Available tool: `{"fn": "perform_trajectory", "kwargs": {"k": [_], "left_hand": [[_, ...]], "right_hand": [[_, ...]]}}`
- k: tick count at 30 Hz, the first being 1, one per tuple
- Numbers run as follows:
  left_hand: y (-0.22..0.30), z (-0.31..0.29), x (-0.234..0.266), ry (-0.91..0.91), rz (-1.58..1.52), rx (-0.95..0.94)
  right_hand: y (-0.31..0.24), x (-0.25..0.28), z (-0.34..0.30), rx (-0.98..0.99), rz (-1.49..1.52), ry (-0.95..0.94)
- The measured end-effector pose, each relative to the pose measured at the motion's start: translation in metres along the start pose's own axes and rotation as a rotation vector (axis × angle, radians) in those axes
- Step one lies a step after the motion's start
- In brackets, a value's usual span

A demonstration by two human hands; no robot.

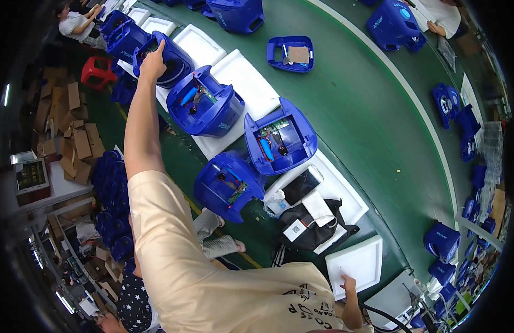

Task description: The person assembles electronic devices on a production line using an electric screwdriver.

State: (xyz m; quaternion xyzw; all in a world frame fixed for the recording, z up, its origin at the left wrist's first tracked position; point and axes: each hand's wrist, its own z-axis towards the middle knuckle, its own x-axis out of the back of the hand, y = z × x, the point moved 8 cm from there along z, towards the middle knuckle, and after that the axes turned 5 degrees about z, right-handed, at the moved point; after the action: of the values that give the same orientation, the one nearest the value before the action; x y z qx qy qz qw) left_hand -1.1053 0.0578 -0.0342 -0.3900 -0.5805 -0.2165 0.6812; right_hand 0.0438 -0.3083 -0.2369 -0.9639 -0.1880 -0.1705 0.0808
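Observation:
My left hand [152, 62] reaches far out to the upper left and is closed on the upper edge of a blue plastic housing [176, 65] in the row. Beside it stands an open blue housing [204, 105] with wires, a blue cylindrical part and a green circuit board inside. Another open housing [280, 139] with similar parts sits nearer, and a third [228, 186] is to its left. At the lower right, my right hand [349, 284] lies over the near edge of a white foam tray [365, 256], its fingers slightly apart with nothing visible in them.
White foam trays [248, 77] line the green table. A black bag [301, 225], a phone [303, 186] and a white box [318, 208] lie on one. A blue frame [290, 54] rests mid-table. Other people stand around; cardboard boxes [74, 139] and a red stool [99, 72] are left.

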Motion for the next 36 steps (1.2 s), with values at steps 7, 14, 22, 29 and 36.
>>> {"fn": "perform_trajectory", "kwargs": {"k": [7, 14, 22, 29, 36], "left_hand": [[0.158, -0.022, 0.108, 0.304, -0.019, -0.131], [0.421, -0.081, 0.061, -0.095, -0.263, -0.919], [0.459, -0.080, -0.097, -0.537, 0.202, -0.927], [0.466, -0.085, -0.007, -0.271, -0.128, -0.857], [0.419, -0.141, 0.094, 0.090, -0.641, -0.630]], "right_hand": [[-0.002, 0.003, -0.009, 0.019, 0.030, 0.082], [0.001, -0.002, -0.013, -0.035, 0.086, 0.101], [0.015, 0.005, 0.002, 0.136, -0.068, 0.154], [0.034, 0.009, 0.007, 0.294, 0.009, 0.246], [0.042, 0.007, 0.014, 0.331, 0.014, 0.252]]}}
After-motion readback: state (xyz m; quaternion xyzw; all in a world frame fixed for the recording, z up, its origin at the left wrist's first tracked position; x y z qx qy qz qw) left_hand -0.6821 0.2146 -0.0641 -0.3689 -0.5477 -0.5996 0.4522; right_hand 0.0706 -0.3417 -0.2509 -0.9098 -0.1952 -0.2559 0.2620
